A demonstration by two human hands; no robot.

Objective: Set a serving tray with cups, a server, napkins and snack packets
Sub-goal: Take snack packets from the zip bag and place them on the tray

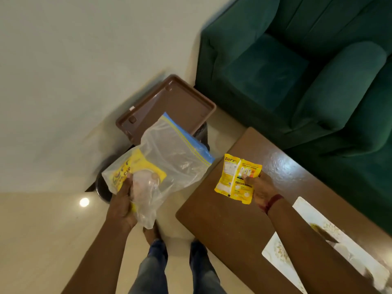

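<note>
My left hand (125, 200) grips a clear zip bag (169, 158) with a blue seal strip; another yellow snack packet (135, 166) shows through the plastic near my fingers. My right hand (261, 187) pinches a single yellow snack packet (237, 179) by its lower right edge, holding it above the near corner of the brown table (222, 225). A brown plastic serving tray (184, 100) sits beyond the bag on a low black stand, its bare inside showing; the bag covers the tray's near part.
A green sofa (297, 66) fills the upper right, close behind the table. A white patterned mat (280, 253) lies on the table under my right forearm. A dark round object (104, 187) sits on the pale floor under the bag. My feet stand beside the table corner.
</note>
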